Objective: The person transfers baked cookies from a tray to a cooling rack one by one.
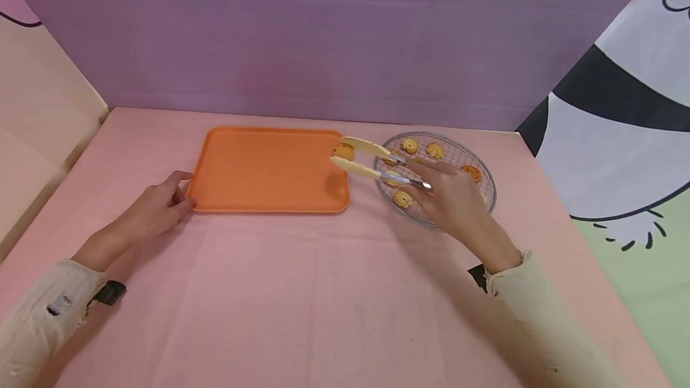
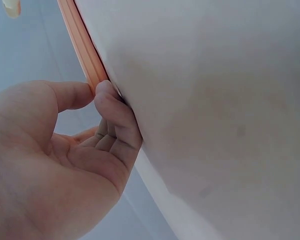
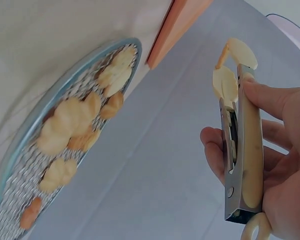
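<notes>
My right hand (image 1: 453,196) grips a pair of metal tongs (image 3: 250,150) with cream, leaf-shaped ends. Between those ends sits a round, dark-specked cookie (image 1: 342,152), which overlaps the right rim of an orange rectangular tray (image 1: 269,169) in the head view. At the tray's left edge, near its front corner, is my left hand (image 1: 156,207). Its thumb and a finger pinch the rim (image 2: 85,47) there, with the other fingers curled. Several pale and golden cookies (image 1: 435,150) lie on a round wire rack (image 1: 487,187), partly covered by my right hand.
The tray and rack stand side by side on a pink-covered table (image 1: 302,292), with a narrow strip of cloth between them. A purple wall (image 1: 323,52) rises at the back. Printed panels flank both sides, the right one (image 1: 620,160) in black and white.
</notes>
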`<state>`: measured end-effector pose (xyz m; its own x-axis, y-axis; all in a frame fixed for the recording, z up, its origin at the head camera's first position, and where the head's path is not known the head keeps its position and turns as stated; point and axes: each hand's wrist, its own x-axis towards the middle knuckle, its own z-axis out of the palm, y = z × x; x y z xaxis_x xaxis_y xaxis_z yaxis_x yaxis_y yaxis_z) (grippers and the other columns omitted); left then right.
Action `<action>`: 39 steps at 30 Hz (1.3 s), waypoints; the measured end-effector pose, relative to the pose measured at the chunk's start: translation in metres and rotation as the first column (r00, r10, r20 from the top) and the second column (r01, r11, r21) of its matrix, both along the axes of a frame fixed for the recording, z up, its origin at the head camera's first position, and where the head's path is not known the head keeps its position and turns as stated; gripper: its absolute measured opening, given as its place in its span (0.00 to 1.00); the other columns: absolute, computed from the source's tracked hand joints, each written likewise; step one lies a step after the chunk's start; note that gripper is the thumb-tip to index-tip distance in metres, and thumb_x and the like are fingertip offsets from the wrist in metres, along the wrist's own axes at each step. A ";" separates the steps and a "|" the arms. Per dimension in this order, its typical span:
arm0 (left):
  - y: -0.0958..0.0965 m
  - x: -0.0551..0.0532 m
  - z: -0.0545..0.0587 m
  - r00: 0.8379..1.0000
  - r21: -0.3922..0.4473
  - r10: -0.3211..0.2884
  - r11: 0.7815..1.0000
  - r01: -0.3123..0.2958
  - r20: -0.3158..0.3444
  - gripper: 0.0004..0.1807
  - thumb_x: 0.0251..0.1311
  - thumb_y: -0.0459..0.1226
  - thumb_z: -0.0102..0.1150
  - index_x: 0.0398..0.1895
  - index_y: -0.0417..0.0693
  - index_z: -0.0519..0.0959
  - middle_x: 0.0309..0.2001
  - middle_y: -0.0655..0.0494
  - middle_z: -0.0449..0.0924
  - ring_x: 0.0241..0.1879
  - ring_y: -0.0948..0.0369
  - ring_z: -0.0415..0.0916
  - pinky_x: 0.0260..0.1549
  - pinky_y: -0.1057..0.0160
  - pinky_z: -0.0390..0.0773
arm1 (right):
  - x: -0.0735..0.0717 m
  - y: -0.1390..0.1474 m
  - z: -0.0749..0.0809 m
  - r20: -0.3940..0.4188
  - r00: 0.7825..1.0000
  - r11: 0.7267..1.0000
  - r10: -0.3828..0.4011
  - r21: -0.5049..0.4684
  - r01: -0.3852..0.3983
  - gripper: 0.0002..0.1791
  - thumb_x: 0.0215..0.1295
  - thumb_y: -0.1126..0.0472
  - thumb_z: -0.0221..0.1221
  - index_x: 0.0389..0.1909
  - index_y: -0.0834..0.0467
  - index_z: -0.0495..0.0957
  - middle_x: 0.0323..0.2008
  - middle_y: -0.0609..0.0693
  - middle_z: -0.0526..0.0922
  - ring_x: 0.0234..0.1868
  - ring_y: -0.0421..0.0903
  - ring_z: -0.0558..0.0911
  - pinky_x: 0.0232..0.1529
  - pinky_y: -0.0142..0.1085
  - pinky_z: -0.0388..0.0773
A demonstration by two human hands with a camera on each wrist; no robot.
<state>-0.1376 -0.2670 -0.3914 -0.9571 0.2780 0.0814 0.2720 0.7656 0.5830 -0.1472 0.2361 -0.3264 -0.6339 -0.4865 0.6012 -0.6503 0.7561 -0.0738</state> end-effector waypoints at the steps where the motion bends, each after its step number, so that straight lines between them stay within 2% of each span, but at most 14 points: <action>1: 0.000 0.000 0.000 1.000 0.000 0.000 1.000 0.000 -0.001 0.27 0.69 0.33 0.56 0.66 0.30 0.61 0.28 0.52 0.75 0.23 0.62 0.70 0.25 0.67 0.72 | 0.002 0.004 0.000 0.001 1.000 1.000 0.001 0.000 -0.001 0.26 0.54 0.59 0.74 0.54 0.63 0.82 0.47 0.61 0.86 0.39 0.57 0.86 0.35 0.50 0.82; 6: 0.003 -0.005 -0.001 1.000 0.003 -0.018 1.000 0.018 -0.019 0.27 0.69 0.33 0.56 0.66 0.30 0.61 0.28 0.53 0.75 0.23 0.62 0.71 0.27 0.67 0.72 | 0.013 0.031 0.004 0.013 0.999 0.999 -0.035 -0.010 0.035 0.25 0.53 0.63 0.74 0.53 0.65 0.82 0.44 0.62 0.86 0.28 0.52 0.85 0.29 0.47 0.80; 12: 0.003 -0.009 -0.002 1.000 -0.001 -0.012 1.000 0.012 -0.013 0.27 0.69 0.32 0.56 0.66 0.30 0.61 0.29 0.53 0.75 0.24 0.61 0.71 0.28 0.67 0.71 | 0.023 0.056 0.003 0.007 0.995 0.994 -0.104 -0.019 0.104 0.26 0.51 0.65 0.74 0.54 0.65 0.82 0.43 0.61 0.86 0.26 0.50 0.84 0.29 0.47 0.80; 19: 0.002 -0.010 -0.003 1.000 -0.003 -0.011 1.000 0.011 -0.016 0.27 0.69 0.33 0.56 0.66 0.29 0.60 0.29 0.52 0.75 0.25 0.61 0.71 0.28 0.67 0.71 | 0.033 0.074 -0.003 -0.001 0.989 0.989 -0.149 -0.028 0.148 0.28 0.49 0.65 0.75 0.54 0.64 0.82 0.30 0.58 0.86 0.23 0.46 0.79 0.25 0.41 0.74; 22: 0.001 -0.012 -0.003 1.000 -0.007 -0.009 1.000 0.009 -0.008 0.27 0.69 0.33 0.55 0.66 0.29 0.60 0.29 0.52 0.75 0.25 0.60 0.71 0.28 0.67 0.72 | 0.037 0.080 -0.006 0.008 0.984 0.984 -0.175 -0.025 0.175 0.28 0.49 0.65 0.75 0.54 0.64 0.82 0.35 0.59 0.87 0.25 0.46 0.80 0.27 0.41 0.75; 26: 0.001 -0.012 -0.003 1.000 -0.007 -0.010 1.000 0.010 -0.008 0.27 0.69 0.32 0.55 0.66 0.29 0.60 0.29 0.51 0.75 0.26 0.60 0.71 0.29 0.66 0.72 | 0.043 0.089 -0.010 0.014 0.979 0.979 -0.203 -0.029 0.203 0.29 0.48 0.64 0.76 0.54 0.63 0.82 0.37 0.60 0.87 0.24 0.46 0.81 0.28 0.32 0.72; 29: 0.002 -0.012 -0.003 1.000 -0.007 -0.009 1.000 0.009 -0.012 0.27 0.69 0.32 0.56 0.65 0.28 0.61 0.29 0.52 0.75 0.25 0.60 0.71 0.28 0.66 0.71 | 0.047 0.095 -0.013 0.004 0.977 0.976 -0.213 -0.036 0.213 0.29 0.47 0.64 0.76 0.54 0.63 0.83 0.35 0.58 0.87 0.24 0.45 0.81 0.28 0.25 0.70; 34: 0.002 -0.012 -0.003 1.000 -0.006 0.001 1.000 -0.001 -0.003 0.27 0.69 0.33 0.56 0.66 0.29 0.61 0.29 0.52 0.75 0.25 0.60 0.71 0.27 0.66 0.71 | 0.050 0.103 -0.018 -0.017 0.975 0.975 -0.222 -0.034 0.221 0.29 0.45 0.64 0.77 0.53 0.62 0.83 0.32 0.56 0.87 0.24 0.46 0.81 0.28 0.29 0.72; 39: 0.001 -0.013 -0.002 1.000 -0.001 -0.003 1.000 0.003 0.002 0.28 0.69 0.33 0.56 0.66 0.28 0.60 0.29 0.51 0.75 0.24 0.60 0.71 0.26 0.67 0.71 | 0.053 0.111 -0.022 -0.011 0.972 0.971 -0.236 -0.029 0.236 0.31 0.44 0.64 0.77 0.54 0.62 0.83 0.32 0.57 0.87 0.24 0.46 0.81 0.27 0.26 0.71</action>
<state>-0.1503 -0.2657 -0.3938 -0.9565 0.2808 0.0792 0.2730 0.7652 0.5831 -0.0941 0.3468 -0.3483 -0.7203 -0.3075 0.6218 -0.4546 0.8863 -0.0882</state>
